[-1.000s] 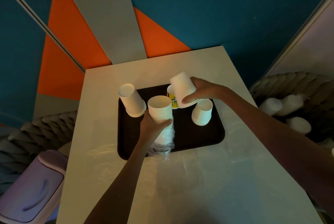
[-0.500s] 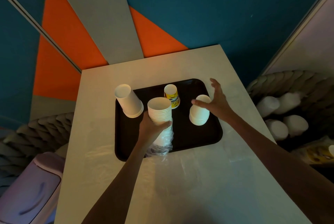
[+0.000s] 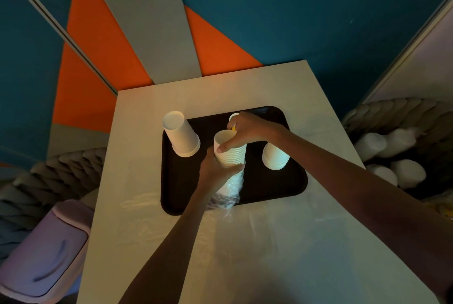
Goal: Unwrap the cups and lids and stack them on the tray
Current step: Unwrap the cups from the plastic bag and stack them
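A dark tray [image 3: 274,188] lies on the white table [image 3: 257,249]. My left hand [image 3: 215,171] grips a nested stack of white paper cups [image 3: 231,154] over the tray, its lower part still in clear plastic wrap [image 3: 229,193]. My right hand [image 3: 247,129] pinches the rim of the top cup in that stack. An upside-down white cup stack [image 3: 182,133] stands at the tray's left edge. Another upside-down white cup stack [image 3: 275,158] stands to the right. A yellow-printed cup [image 3: 233,117] is mostly hidden behind my right hand.
A pale lidded bin [image 3: 41,252] stands left of the table. Grey woven seats [image 3: 56,171] sit on both sides. The right seat holds several wrapped white cup packs [image 3: 387,154]. Clear plastic [image 3: 282,215] lies on the table in front of the tray.
My right hand set an upside-down cup on the right stack, let go, then moved left to pinch the top cup of the stack held by my left hand.
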`<state>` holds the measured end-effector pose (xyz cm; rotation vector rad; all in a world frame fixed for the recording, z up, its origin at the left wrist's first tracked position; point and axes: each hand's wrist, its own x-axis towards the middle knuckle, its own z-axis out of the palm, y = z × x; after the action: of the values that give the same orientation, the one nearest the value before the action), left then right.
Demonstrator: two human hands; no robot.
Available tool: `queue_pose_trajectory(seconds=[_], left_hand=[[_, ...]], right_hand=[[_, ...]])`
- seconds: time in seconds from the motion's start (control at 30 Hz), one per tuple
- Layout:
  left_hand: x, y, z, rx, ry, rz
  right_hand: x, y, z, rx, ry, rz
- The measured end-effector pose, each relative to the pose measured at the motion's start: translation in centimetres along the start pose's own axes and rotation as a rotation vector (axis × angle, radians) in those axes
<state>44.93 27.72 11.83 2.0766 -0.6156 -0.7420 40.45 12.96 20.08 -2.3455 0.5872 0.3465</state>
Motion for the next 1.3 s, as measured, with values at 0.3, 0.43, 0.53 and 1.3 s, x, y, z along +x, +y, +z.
queue_pose_trajectory(seconds=[0.3, 0.43, 0.53, 1.3], left_hand=[[-0.2, 0.1, 0.0, 0.011, -0.012, 0.014], [-0.1, 0.0, 0.0, -0.002, -0.017, 0.01], [-0.2, -0.3, -0.1, -0.016, -0.013, 0.002], [1.0, 2.3, -0.9, -0.126, 0.088, 0.057]], right_hand=[[0.9, -0.4, -0.2, -0.069, -0.11, 0.1], [1.0, -0.5, -0.3, -0.06, -0.117, 0.097], [1.0, -0.5, -0.5, -0.029, -0.103, 0.082], [-2.5, 3.5, -5.3, 0.232, -0.099, 0.152]])
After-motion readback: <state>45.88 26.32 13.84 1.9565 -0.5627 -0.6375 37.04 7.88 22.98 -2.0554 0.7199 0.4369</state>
